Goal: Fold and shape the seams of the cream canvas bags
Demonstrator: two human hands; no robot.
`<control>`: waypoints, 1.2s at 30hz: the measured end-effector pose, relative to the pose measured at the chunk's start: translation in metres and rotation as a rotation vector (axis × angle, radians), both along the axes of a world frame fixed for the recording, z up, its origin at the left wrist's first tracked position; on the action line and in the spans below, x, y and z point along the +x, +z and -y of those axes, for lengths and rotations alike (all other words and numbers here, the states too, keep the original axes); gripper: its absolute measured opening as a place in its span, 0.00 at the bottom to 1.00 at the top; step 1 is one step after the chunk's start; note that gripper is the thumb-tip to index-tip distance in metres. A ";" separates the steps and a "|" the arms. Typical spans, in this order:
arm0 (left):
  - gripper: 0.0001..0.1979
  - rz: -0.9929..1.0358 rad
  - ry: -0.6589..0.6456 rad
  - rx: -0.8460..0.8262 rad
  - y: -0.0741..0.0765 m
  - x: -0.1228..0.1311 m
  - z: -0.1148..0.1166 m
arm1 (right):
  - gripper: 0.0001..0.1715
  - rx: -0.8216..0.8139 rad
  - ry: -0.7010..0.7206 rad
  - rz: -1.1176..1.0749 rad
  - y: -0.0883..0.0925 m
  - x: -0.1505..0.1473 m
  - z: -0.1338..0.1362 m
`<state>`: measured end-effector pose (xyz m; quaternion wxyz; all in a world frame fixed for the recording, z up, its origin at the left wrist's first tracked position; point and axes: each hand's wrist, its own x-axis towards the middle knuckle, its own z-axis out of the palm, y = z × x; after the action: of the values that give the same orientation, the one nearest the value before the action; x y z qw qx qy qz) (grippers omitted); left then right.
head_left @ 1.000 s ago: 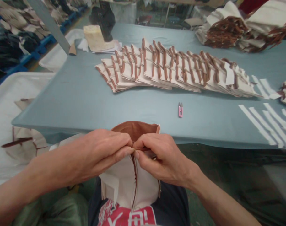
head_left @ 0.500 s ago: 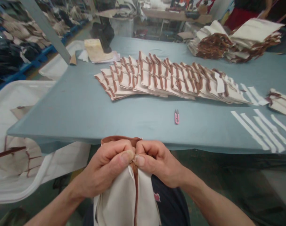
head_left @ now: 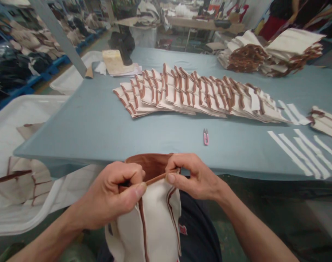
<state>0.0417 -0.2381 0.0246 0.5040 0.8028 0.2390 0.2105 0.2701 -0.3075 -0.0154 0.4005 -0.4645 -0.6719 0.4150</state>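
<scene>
Over my lap I hold a cream cloth bag [head_left: 155, 222] with brown trim and a brown lining. My left hand [head_left: 115, 193] is closed, pinching the bag's brown rim at its left side. My right hand [head_left: 193, 174] is closed too, pinching the same rim at the right. Between the two hands the brown edge is stretched taut and the bag's mouth stands open. The rest of the bag hangs down between my forearms.
A blue-grey table [head_left: 100, 123] lies just beyond my hands. On it lie a fanned row of cream and brown bags [head_left: 198, 94], a small pink thread snipper [head_left: 206, 137], white strips [head_left: 299, 149] at the right and bag stacks [head_left: 269, 51] at the back. White bins [head_left: 15, 120] stand at the left.
My hands have moved apart along the brown rim, from thumbs pressed together to a spread grip. The bag's mouth has opened and its lining shows.
</scene>
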 end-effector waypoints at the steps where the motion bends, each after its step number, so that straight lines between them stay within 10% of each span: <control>1: 0.17 -0.008 0.010 0.007 0.001 -0.002 -0.001 | 0.13 0.029 -0.015 0.060 -0.003 0.006 0.000; 7: 0.20 -0.095 -0.027 -0.119 -0.004 -0.016 -0.008 | 0.09 0.206 -0.003 0.187 -0.011 0.019 0.011; 15: 0.20 -0.106 -0.085 0.361 -0.005 -0.034 -0.037 | 0.11 0.285 0.028 0.074 0.029 0.005 0.017; 36: 0.09 -0.037 -0.238 -0.093 0.002 0.021 -0.024 | 0.11 0.070 0.019 0.088 0.027 -0.002 0.004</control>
<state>0.0625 -0.2140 0.0270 0.5575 0.8051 0.1609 0.1229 0.2681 -0.3110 0.0120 0.3826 -0.4616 -0.7075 0.3741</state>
